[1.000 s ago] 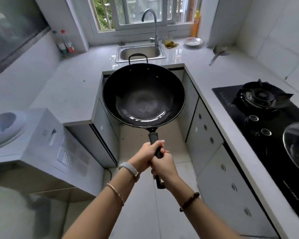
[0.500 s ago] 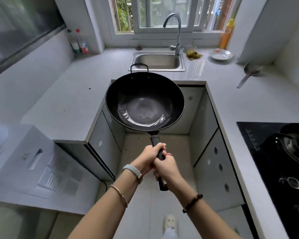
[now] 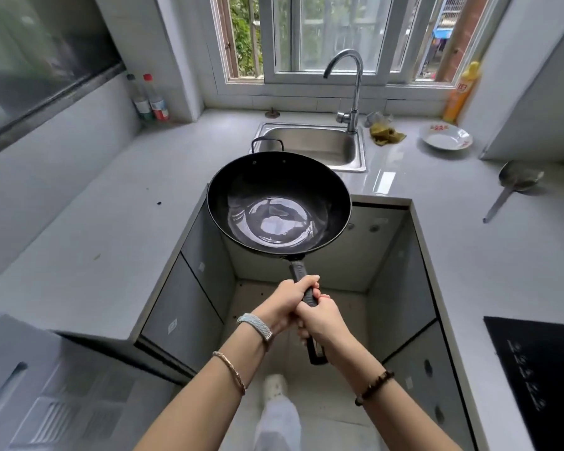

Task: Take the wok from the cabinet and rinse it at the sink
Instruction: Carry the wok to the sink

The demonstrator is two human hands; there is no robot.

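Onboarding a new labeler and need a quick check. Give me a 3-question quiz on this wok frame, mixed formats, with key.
1. True or false: the left hand and the right hand both grip the wok by its long handle.
2. Pick one. Relative to the sink, the wok is: A, resting in the basin; B, held in the air in front of it; C, upside down over it.
3. Short answer: what lies just right of the faucet base?
Key: 1 true; 2 B; 3 a yellow-green cloth.
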